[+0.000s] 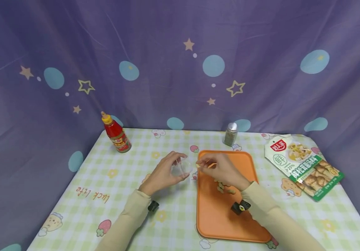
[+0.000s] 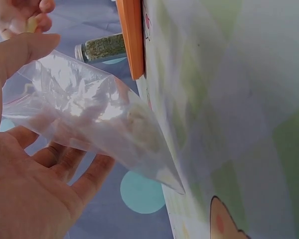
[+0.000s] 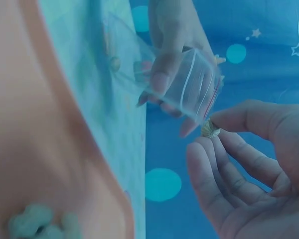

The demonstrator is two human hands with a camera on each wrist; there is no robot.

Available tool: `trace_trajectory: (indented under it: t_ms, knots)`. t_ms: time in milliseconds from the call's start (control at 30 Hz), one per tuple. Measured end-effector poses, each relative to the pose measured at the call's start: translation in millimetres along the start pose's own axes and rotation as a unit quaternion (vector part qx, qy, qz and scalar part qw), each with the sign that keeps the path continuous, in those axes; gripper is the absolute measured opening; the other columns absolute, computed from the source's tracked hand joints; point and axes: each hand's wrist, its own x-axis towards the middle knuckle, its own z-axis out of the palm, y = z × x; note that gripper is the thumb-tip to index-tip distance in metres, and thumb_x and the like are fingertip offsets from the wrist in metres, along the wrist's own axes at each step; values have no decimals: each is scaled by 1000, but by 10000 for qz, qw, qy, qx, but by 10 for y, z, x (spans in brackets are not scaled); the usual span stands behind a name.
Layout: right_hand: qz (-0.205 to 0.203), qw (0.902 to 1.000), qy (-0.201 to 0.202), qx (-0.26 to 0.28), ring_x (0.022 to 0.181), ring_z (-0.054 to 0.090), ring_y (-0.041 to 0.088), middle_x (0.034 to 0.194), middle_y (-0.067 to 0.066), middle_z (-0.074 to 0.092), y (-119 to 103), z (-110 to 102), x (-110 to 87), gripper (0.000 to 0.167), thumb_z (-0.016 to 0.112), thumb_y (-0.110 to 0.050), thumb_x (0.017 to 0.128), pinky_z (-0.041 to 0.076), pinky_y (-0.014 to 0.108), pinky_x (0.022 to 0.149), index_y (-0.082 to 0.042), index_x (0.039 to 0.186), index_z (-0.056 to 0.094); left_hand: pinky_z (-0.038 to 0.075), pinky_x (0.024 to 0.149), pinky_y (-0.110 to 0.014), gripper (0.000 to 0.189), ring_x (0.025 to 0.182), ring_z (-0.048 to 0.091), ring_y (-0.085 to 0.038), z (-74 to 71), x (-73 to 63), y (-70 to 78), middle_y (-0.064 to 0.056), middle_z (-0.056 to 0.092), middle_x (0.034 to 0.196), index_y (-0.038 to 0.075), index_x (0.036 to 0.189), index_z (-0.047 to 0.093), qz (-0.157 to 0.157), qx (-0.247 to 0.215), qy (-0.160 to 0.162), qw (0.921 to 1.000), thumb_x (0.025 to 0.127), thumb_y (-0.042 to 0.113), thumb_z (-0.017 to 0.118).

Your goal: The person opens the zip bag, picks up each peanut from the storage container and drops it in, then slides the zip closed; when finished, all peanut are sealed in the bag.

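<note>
My left hand [image 1: 169,170] holds a clear zip-lock bag [image 2: 94,109] between thumb and fingers, its mouth toward my right hand. A small pale lump shows through the plastic near the bottom of the bag in both wrist views. My right hand [image 1: 219,169] pinches an unshelled peanut [image 3: 210,129] between thumb and fingertips, right at the bag's mouth. Beneath that hand, several more peanuts [image 1: 220,187] lie on the orange tray [image 1: 220,223], partly covered by the hand in the head view.
A red sauce bottle [image 1: 117,136] with a yellow cap stands at the back left. Behind the tray is a glass spice shaker [image 1: 230,134]. A green and white food packet [image 1: 304,165] lies to the right on the checked tablecloth [image 1: 82,216]. A patterned curtain [image 1: 161,45] hangs behind.
</note>
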Motion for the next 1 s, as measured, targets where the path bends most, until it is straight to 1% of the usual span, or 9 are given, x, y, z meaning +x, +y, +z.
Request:
trace_trajectory:
  t_ms: [67,167,333,400,533,600,800,933,1000]
  knots:
    - [-75,10000,18,21,91,70,12,104,-4,77,-44,25,30,14,72,-14,97,59,33,86,-15,109,79,51,85,-30,60,94,55,-13,4,-1,3,0,61,104,15,134,63,7,-19,-5,10000,82,28,90]
    - [-117,9999,61,4,90,70,10,102,-5,76,-80,65,67,14,73,-12,96,59,34,85,-16,108,79,52,86,-30,60,94,55,-12,7,-4,7,3,60,105,18,135,62,4,-12,-32,10000,82,28,90]
    - [-58,9999,87,38,89,70,10,100,-4,75,-129,131,107,14,75,-13,95,60,33,82,-15,108,79,52,86,-31,61,95,55,-13,9,-8,4,-4,63,106,18,135,62,8,-67,-82,9999,82,28,90]
    - [-56,9999,63,70,89,70,10,100,-4,75,-152,157,124,14,76,-14,95,60,32,82,-15,108,79,52,86,-31,61,95,55,-13,6,-12,4,-4,63,107,17,136,62,-8,-74,-106,9999,82,28,89]
    - [-127,9998,2,155,89,70,11,101,-2,75,-186,201,159,13,76,-13,95,60,29,82,-16,107,79,52,87,-32,62,97,55,-12,-4,-23,5,3,60,107,19,136,61,-24,-24,-123,9999,82,29,90]
    - [-97,9997,-44,204,89,70,11,101,-2,75,-198,217,168,13,76,-13,95,60,28,81,-17,107,78,52,87,-32,62,98,56,-12,-8,-24,4,5,59,107,19,136,61,-21,-22,-116,9999,82,28,90]
    - [-79,9996,-112,233,89,70,11,99,0,75,-193,246,179,12,76,-13,94,59,26,79,-15,106,78,51,88,-33,65,99,55,-14,-14,-21,1,2,59,108,12,138,61,-6,-65,-122,9999,81,24,90]
    - [-104,9996,-102,225,89,70,12,98,0,75,-189,238,169,12,75,-12,95,59,26,77,-12,107,78,51,88,-33,64,99,55,-14,-13,-18,-2,2,58,108,14,138,61,-33,-50,-138,9999,81,25,90]
    - [-51,9996,-104,263,90,70,13,99,0,75,-192,221,156,13,74,-14,96,59,27,79,-13,108,78,51,88,-33,63,99,55,-14,-16,-15,1,2,58,108,15,137,61,-34,-39,-133,9999,82,26,90]
